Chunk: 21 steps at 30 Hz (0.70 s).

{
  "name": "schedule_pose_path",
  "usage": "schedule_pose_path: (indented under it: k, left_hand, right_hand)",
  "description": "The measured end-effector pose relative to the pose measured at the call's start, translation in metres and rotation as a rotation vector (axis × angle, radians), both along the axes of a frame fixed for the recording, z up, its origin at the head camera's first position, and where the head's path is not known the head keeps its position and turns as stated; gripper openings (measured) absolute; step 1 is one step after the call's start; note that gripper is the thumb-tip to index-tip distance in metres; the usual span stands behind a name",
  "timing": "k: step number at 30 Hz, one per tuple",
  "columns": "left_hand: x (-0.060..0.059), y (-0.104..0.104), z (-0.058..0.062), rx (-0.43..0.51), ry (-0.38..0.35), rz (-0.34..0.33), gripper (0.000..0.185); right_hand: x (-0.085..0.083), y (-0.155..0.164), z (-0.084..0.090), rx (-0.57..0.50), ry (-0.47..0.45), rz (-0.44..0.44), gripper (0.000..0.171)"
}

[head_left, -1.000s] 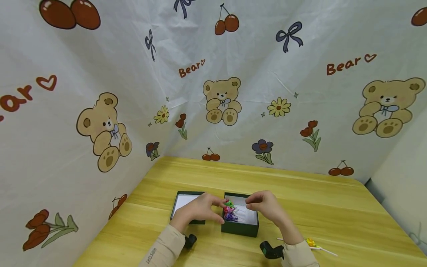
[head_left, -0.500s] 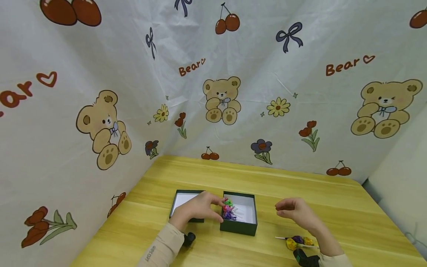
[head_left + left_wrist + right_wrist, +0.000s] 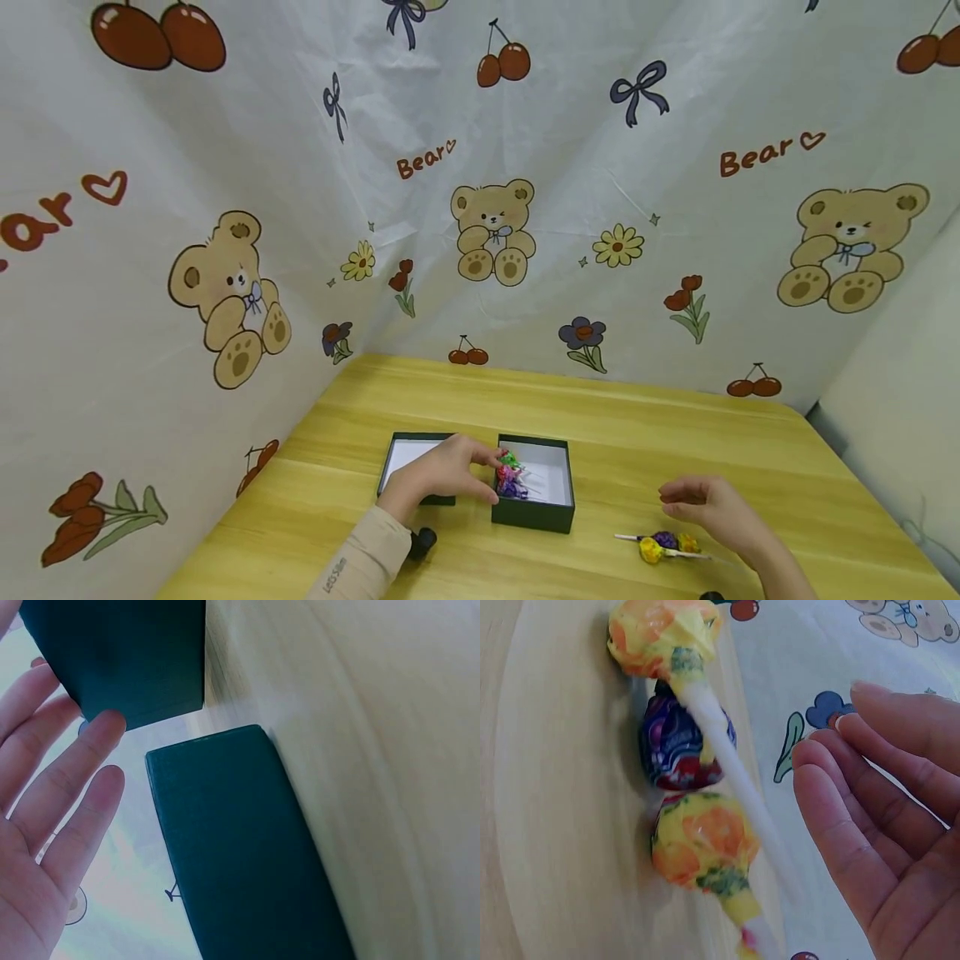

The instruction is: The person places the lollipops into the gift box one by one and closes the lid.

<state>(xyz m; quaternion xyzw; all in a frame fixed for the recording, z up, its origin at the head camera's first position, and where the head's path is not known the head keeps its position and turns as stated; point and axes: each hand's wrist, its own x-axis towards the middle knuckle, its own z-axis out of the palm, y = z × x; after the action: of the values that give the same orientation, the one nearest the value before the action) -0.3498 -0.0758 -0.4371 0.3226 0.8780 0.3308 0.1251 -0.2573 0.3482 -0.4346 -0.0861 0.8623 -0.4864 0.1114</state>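
Observation:
My left hand (image 3: 450,471) is at the left side of a dark green box (image 3: 532,517), its fingertips right at the rim. In the left wrist view its fingers (image 3: 79,769) extend loosely beside the box wall (image 3: 135,660). Several wrapped lollipops (image 3: 512,482), green, pink and purple, lie inside against the left wall, sticks toward the right. My right hand (image 3: 716,504) hovers above other lollipops on the table, its fingers loosely bent around nothing. From the right wrist, two yellow-orange lollipops (image 3: 705,840) and a dark purple one (image 3: 679,742) between them are beside the hand.
A second shallow green box part with a white inside (image 3: 408,454) lies left of the box, partly behind my left hand. The yellow wood-grain table (image 3: 637,425) meets a bear-print cloth (image 3: 495,317) at the back and left.
My right hand has left the box and moved right and toward me, over the loose lollipops. My left hand stays at the box's left side.

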Motion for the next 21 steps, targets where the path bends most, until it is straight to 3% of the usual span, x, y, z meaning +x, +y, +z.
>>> schedule_pose_path:
  k: [21]
  left_hand:
    - [0.0, 0.002, 0.002, 0.004, 0.032, -0.011, 0.044]
  right_hand:
    - [0.003, 0.026, -0.026, -0.005, -0.109, 0.122, 0.033]
